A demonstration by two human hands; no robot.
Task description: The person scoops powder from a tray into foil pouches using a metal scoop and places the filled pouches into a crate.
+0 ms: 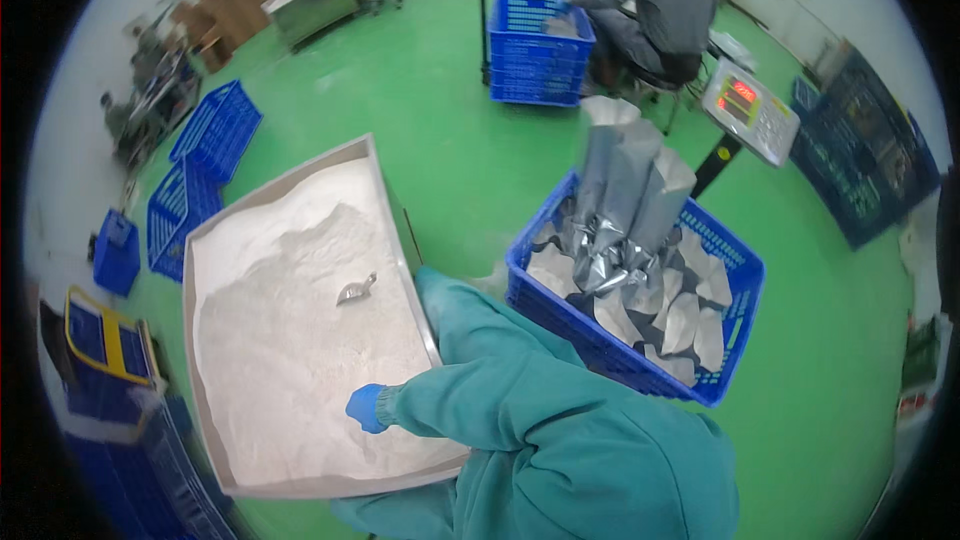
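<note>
Powder [275, 360], pale and heaped, lies in a tray [399, 250] in the head view, ahead of and around the blue-gloved hand [367, 408], apparently the right. Whether its fingers pinch anything, I cannot tell. A metal scoop [356, 289] rests ahead of it; well to its right, a blue crate [742, 312] holds silver pouches [615, 165]. The left hand is out of view.

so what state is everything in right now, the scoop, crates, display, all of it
Rectangular tray: uncovered, holding white powder
White powder: loose, unevenly heaped
Metal scoop: lying on the powder, not held
Blue-gloved hand: at the powder, grip unclear
Near blue crate: uncovered, loaded with foil pouches
Foil pouches: some upright, sealing unclear
Digital display: lit red
Far blue crates: stacked
</note>
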